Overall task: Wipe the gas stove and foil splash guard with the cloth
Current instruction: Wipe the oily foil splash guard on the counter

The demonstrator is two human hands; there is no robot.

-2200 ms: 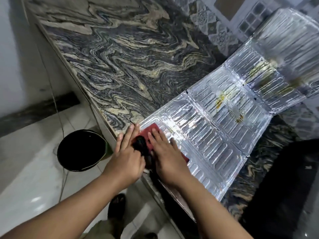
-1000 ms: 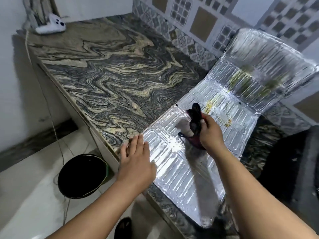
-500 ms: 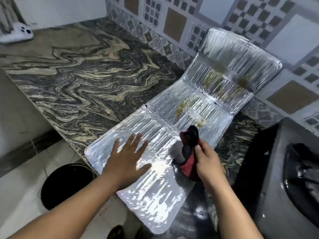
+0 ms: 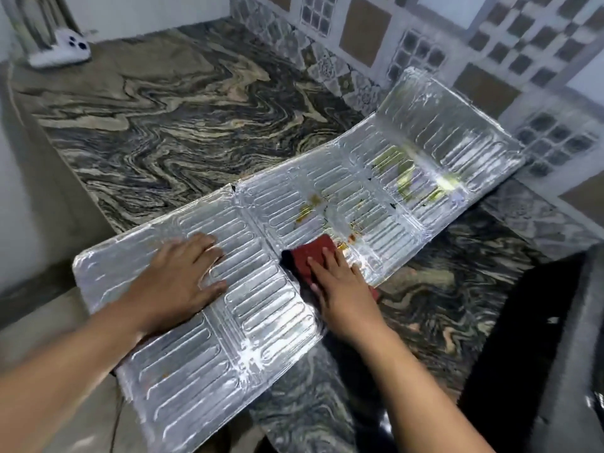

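Overhead, the head view shows the foil splash guard (image 4: 261, 289) lying mostly flat across the marbled countertop (image 4: 170, 132), its far panel leaning up against the tiled wall (image 4: 490, 37). Left hand (image 4: 183, 282) rests spread, palm down, on the near panel. Right hand (image 4: 343, 289), fingers flat, presses the red cloth (image 4: 310, 253) onto the foil beside yellow-brown stains (image 4: 307, 207). At right sits the dark gas stove (image 4: 555, 338).
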